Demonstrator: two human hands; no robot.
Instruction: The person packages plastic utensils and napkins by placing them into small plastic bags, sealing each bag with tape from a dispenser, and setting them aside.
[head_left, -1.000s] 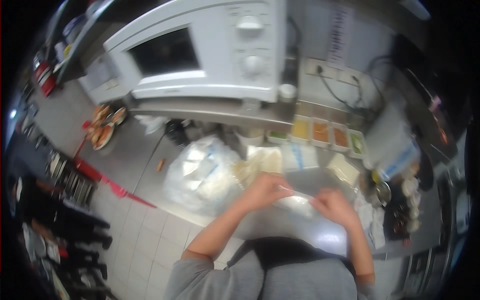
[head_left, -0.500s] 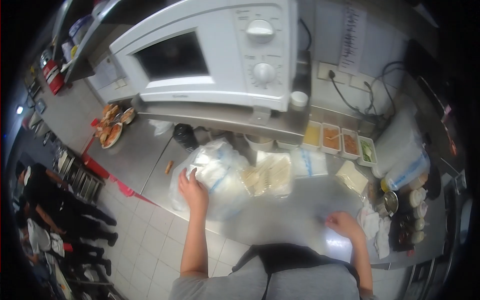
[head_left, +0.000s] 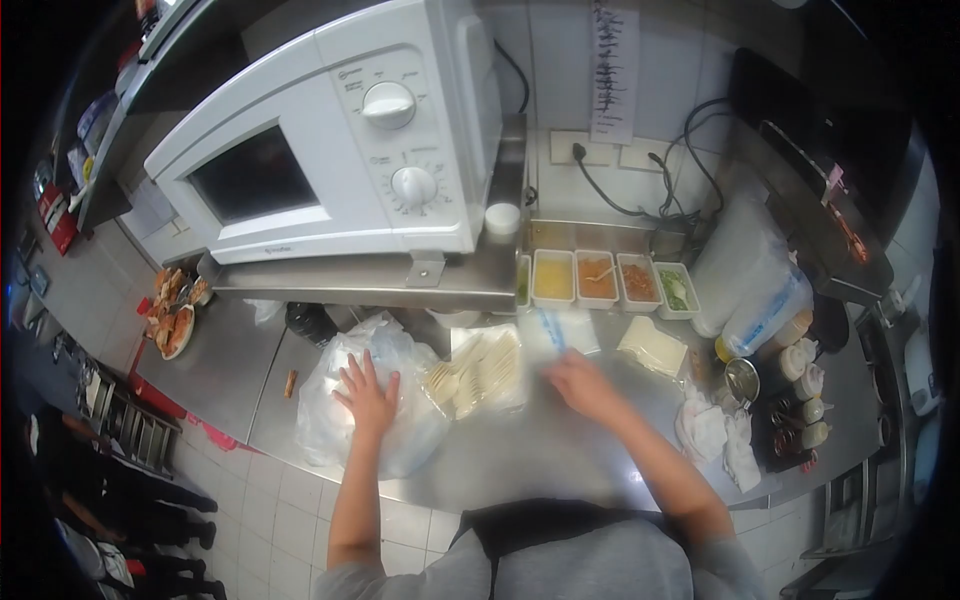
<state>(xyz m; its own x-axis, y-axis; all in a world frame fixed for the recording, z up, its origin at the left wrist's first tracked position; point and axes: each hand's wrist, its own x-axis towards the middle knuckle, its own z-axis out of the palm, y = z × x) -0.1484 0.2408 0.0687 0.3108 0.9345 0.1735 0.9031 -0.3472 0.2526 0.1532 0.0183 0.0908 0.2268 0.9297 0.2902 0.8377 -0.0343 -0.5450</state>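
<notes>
My left hand point(head_left: 366, 395) lies with spread fingers on a puffed white plastic bag point(head_left: 325, 430) on the steel counter. Right of the bag is a clear-wrapped pack of pale disposable forks point(head_left: 488, 375). My right hand point(head_left: 582, 385) has its fingers curled together at the near edge of a flat plastic packet with blue print point(head_left: 572, 330). Whether it grips that edge or only hovers by it is hidden. A stack of pale square sheets in clear wrap point(head_left: 652, 347) lies farther right.
A microwave point(head_left: 330, 130) stands on a raised steel shelf point(head_left: 370, 283) behind the bag. Small tubs of chopped food point(head_left: 597, 278) line the back. Crumpled white cloths point(head_left: 715, 430) and squeeze bottles point(head_left: 808, 380) are at right. People point(head_left: 110, 480) stand beyond the counter at left.
My right hand has moved left and forward from the counter's near side to the blue-printed packet. My left hand has flattened onto the plastic bag. The whole view has shifted.
</notes>
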